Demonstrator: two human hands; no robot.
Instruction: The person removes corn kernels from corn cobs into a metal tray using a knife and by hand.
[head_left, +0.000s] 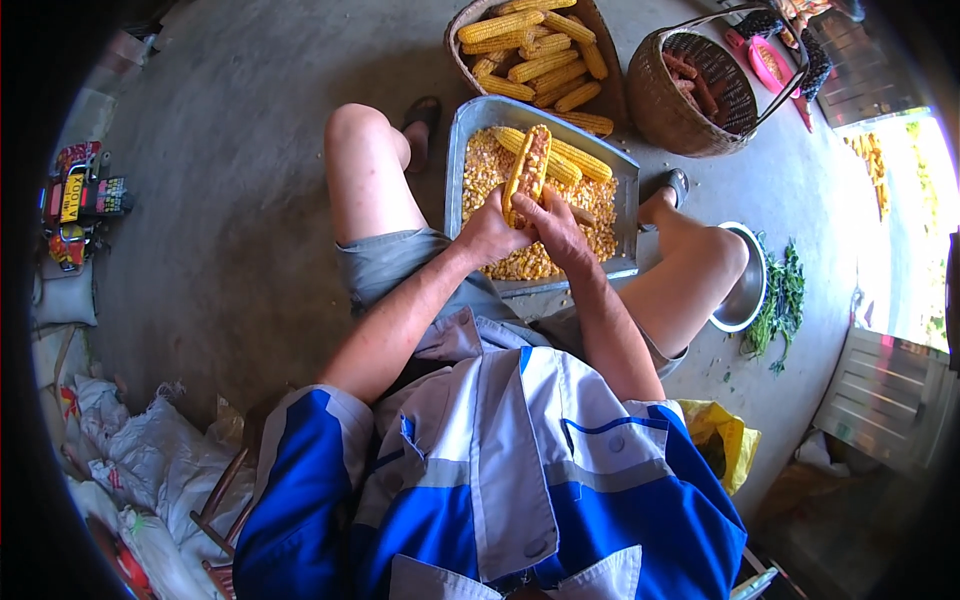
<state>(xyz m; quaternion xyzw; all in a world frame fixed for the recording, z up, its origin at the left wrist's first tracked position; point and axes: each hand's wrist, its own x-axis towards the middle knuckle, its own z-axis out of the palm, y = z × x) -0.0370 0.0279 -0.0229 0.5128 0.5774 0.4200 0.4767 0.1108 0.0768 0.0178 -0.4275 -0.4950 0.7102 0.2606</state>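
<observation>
Both my hands grip a partly shelled corn cob (530, 165), held tilted over a grey metal tray (456, 150) between my legs. Yellow kernels line its sides, and a bare reddish strip runs down its middle. My left hand (488, 232) wraps the lower end from the left. From the right, my right hand (556, 225) closes on the same end, its thumb pressed against the cob. Loose corn kernels (482, 165) cover the tray's bottom. Whole corn ears (585, 160) lie on them toward the far side. A brownish piece (582, 214) beside my right hand is partly hidden; I cannot tell its kind.
Beyond the tray stands a basket (612, 85) heaped with corn ears. Right of it, a handled wicker basket (650, 100) holds reddish stripped cobs. Near my right knee are a metal basin (742, 290) and leafy greens (785, 295). Another person sits far right by a pink basin (768, 62).
</observation>
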